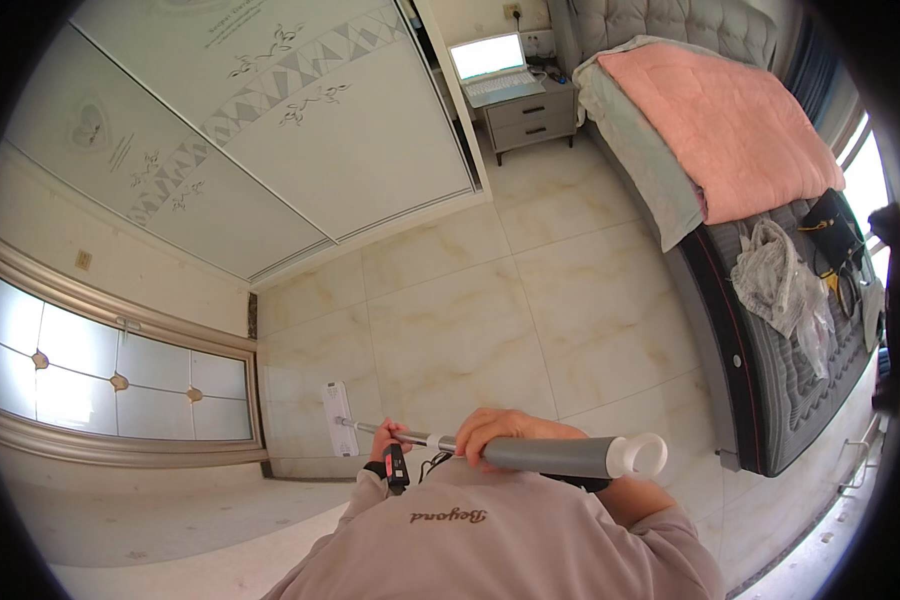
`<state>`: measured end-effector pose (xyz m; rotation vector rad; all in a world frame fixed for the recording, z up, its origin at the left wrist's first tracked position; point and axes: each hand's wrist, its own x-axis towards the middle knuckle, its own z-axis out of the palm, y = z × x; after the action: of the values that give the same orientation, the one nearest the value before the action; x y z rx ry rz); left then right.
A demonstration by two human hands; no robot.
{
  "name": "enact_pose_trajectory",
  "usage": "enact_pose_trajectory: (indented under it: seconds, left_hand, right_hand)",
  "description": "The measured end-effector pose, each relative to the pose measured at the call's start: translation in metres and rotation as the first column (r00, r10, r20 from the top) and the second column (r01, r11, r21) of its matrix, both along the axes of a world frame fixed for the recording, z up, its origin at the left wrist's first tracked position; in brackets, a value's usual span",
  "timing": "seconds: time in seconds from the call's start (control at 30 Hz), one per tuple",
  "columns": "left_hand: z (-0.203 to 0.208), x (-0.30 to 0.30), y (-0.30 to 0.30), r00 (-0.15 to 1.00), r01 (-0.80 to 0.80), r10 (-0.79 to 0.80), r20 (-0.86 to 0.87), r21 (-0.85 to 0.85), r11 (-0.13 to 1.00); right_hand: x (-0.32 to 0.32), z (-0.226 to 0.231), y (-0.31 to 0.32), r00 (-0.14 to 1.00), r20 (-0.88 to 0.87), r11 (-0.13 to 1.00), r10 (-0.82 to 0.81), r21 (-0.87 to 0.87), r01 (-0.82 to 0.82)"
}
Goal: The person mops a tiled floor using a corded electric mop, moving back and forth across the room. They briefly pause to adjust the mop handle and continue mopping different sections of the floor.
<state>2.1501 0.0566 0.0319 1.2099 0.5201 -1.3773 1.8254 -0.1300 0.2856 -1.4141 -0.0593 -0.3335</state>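
A flat mop runs across my front, its metal pole [414,437] slanting down to the left. Its long white head [341,418] rests on the tiled floor near the glazed door. My left hand [389,435] is closed around the lower part of the pole. Higher up, my right hand [515,430] wraps the shaft where the thick grey grip [560,456] begins. A white hanging loop [646,455] caps the grip's end at the right. A black device [397,466] is strapped at my left wrist.
A dark mattress bed [700,290] with a pink quilt [720,120] and a crumpled plastic bag [778,275] stands right. A laptop [492,72] sits on a grey nightstand [532,120] ahead. White sliding wardrobe doors [340,130] and a glazed door [80,370] line the left.
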Motion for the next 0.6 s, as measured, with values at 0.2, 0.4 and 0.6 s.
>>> enact_pose_trajectory:
  seconds: [0.2,0.4,0.6]
  left_hand:
    - [-0.003,0.005,0.003,0.964,-0.188,0.169,-0.203,-0.078,0.979]
    - [-0.009,0.011,0.007,0.974,-0.131,0.111,-0.196,-0.092,0.987]
    - [-0.008,0.014,0.007,0.973,-0.161,0.151,-0.174,-0.043,0.986]
  right_hand:
    - [0.007,0.001,0.001,1.0,0.017,0.998,0.023,-0.067,-0.022]
    - [0.01,-0.001,0.002,0.999,0.036,0.996,0.026,-0.09,-0.023]
    - [0.013,-0.002,0.001,0.999,0.013,0.995,0.034,-0.094,-0.032]
